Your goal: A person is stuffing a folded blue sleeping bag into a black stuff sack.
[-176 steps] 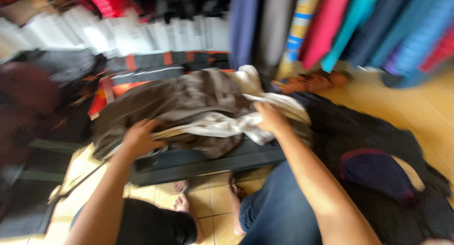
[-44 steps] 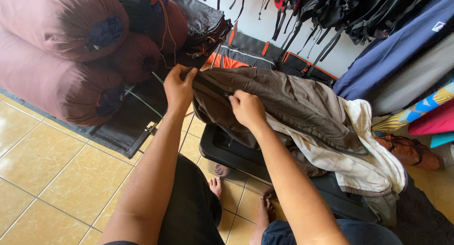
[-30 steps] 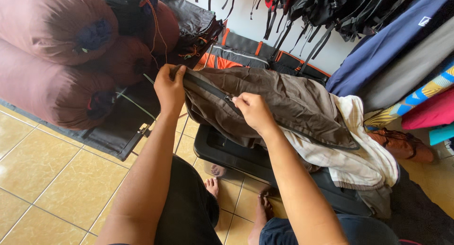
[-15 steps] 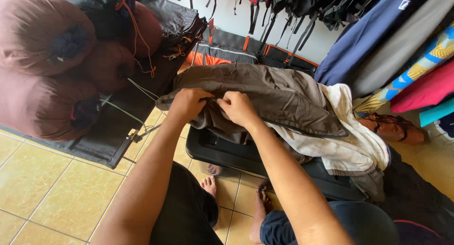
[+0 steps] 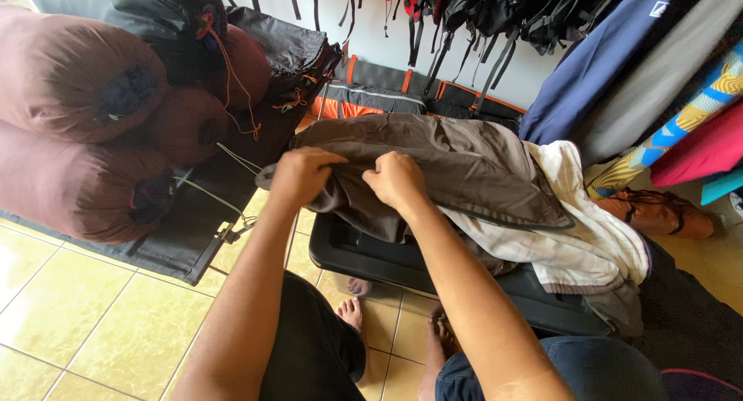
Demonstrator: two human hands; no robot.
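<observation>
A grey-brown garment (image 5: 457,165) lies spread on top of a pile over a black plastic bin (image 5: 364,254). My left hand (image 5: 300,175) grips the garment's near left edge, fingers curled over the fabric. My right hand (image 5: 396,181) pinches the same edge just to the right, the two hands nearly touching. Under the garment lies a cream checked cloth (image 5: 588,231), hanging over the bin's right side.
Maroon stuffed sacks (image 5: 77,130) are stacked at left on a dark mat (image 5: 178,246). Folded orange-and-black items (image 5: 387,87) lie behind the bin. Straps and backpacks (image 5: 495,22) hang on the wall, coloured clothing (image 5: 665,68) at right. Bare feet (image 5: 352,312) stand on yellow tiles (image 5: 70,323).
My left hand came down and right from the garment's far left corner, bringing the edge in. Both hands now sit close together on the near edge.
</observation>
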